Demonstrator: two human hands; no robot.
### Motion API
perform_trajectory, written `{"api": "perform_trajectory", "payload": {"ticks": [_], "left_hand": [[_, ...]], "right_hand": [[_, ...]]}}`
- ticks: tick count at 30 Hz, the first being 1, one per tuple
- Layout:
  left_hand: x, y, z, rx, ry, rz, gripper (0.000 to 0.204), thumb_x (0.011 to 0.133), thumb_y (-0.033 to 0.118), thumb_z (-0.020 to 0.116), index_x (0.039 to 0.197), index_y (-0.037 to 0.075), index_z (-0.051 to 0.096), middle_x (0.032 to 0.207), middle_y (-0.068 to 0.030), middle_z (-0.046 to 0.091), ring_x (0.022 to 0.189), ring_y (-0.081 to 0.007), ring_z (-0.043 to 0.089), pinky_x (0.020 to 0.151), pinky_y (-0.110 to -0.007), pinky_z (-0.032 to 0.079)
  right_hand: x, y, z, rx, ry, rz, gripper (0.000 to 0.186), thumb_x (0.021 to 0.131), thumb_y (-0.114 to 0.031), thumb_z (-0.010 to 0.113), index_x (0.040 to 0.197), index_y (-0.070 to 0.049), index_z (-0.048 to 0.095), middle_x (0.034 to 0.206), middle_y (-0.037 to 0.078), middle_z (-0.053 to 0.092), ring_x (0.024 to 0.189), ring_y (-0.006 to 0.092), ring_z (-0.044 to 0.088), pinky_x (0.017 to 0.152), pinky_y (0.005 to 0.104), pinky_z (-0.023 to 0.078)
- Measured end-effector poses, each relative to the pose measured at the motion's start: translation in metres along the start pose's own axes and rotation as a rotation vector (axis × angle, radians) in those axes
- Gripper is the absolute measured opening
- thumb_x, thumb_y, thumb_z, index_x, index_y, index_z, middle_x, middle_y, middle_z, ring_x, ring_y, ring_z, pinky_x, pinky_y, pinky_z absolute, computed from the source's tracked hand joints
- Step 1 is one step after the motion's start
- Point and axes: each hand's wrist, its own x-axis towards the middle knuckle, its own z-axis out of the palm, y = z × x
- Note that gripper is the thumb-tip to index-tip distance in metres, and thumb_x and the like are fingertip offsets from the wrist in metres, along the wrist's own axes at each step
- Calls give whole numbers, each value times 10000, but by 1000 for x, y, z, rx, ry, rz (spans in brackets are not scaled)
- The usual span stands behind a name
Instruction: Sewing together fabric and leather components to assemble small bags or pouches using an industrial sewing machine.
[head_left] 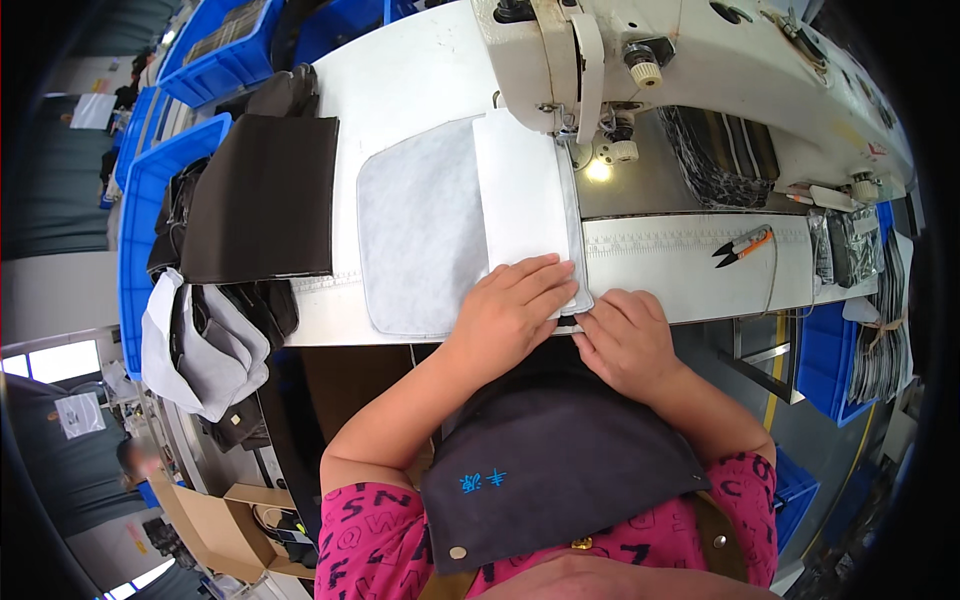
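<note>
Beneath the left hand (pixel 512 312) lies a white panel (pixel 522 190) over a pale grey fabric piece (pixel 418 230); that hand rests flat, fingers extended, grasping nothing. Just beside it, the right hand (pixel 632 340) is half curled at the fabric's near corner; whether it pinches the edge, I cannot tell. Beyond both hands stands a sewing machine (pixel 690 70).

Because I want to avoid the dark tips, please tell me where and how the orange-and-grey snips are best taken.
Probably the right hand should pinch the snips at the handle end, coming from the right: they lie on the white tabletop, dark tips spread and pointing left.
</note>
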Motion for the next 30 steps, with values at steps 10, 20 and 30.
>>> {"api": "perform_trajectory", "payload": {"ticks": [10, 20, 30], "left_hand": [[24, -23, 0, -48, 56, 15, 391, 722, -18, 717, 1099, 81, 756, 1227, -74, 725, 1194, -299, 670, 943, -410, 571], [46, -47, -1, -13, 91, 45, 323, 746, 27, 756, 1064, 83, 769, 1199, -63, 733, 1183, -273, 671, 930, -392, 575], [67, -69, -3, -25, 101, 25, 369, 763, -10, 685, 1105, 103, 766, 1226, -58, 721, 1187, -280, 666, 945, -398, 574]], "right_hand": [[22, 15, -6, -23, -79, 59, 354, 808, -184, 774, 1114, -15, 715, 1104, 57, 632, 1088, 252, 562, 874, 399, 459], [46, 34, -5, -40, -85, 51, 402, 800, -201, 790, 1143, -10, 705, 1113, 50, 630, 1074, 246, 560, 880, 388, 463], [66, 55, 0, -142, -137, 38, 424, 827, -257, 787, 1178, -33, 711, 1104, 12, 633, 1062, 207, 558, 899, 366, 458]]}}
